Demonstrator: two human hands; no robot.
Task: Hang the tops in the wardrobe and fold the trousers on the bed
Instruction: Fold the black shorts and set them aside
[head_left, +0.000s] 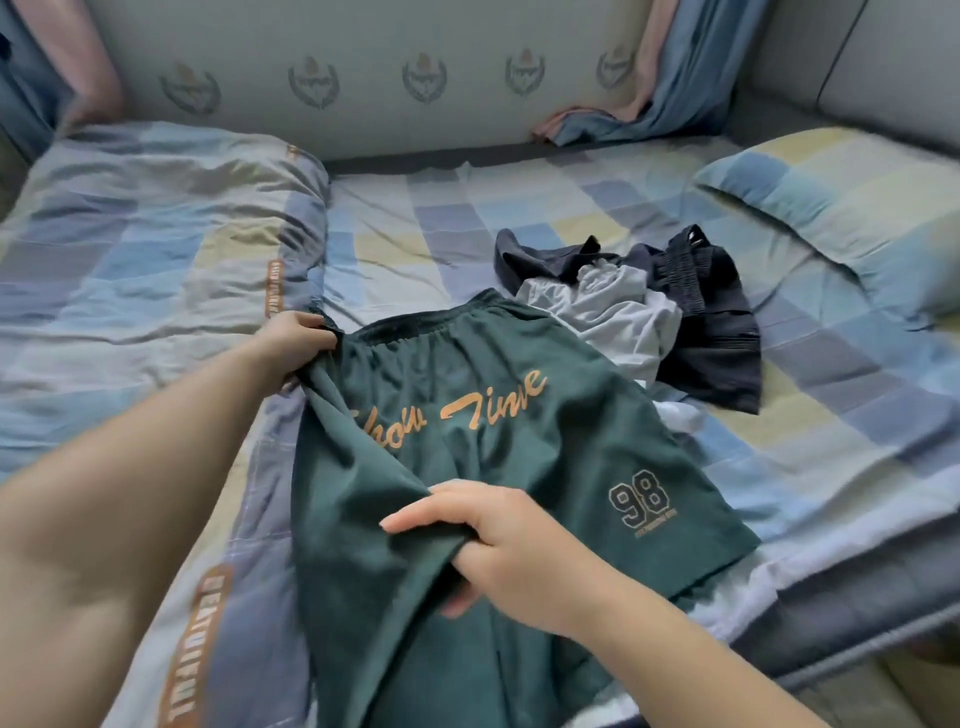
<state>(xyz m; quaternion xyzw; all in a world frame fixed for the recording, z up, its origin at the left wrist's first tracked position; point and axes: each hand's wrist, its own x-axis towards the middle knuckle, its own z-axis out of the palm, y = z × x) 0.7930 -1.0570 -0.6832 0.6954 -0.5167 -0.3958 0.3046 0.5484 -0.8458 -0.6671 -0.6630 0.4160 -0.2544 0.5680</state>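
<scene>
Dark green shorts (519, 447) with orange lettering and a "98" print lie spread on the checked bed sheet (831, 415), waistband away from me. My left hand (301, 343) grips the left end of the waistband. My right hand (498, 540) pinches a fold of the green fabric near the lower middle, lifting it slightly. Behind the shorts lies a crumpled heap: a dark navy garment (711, 322) with an elastic waistband and a pale grey garment (618, 312) tangled with it.
A folded checked duvet (135, 270) fills the left side of the bed. A pillow (852, 208) lies at the right. A padded headboard (363, 78) runs along the back, with blue and pink curtains (660, 88) draped at its right. The bed's near edge (831, 623) is at lower right.
</scene>
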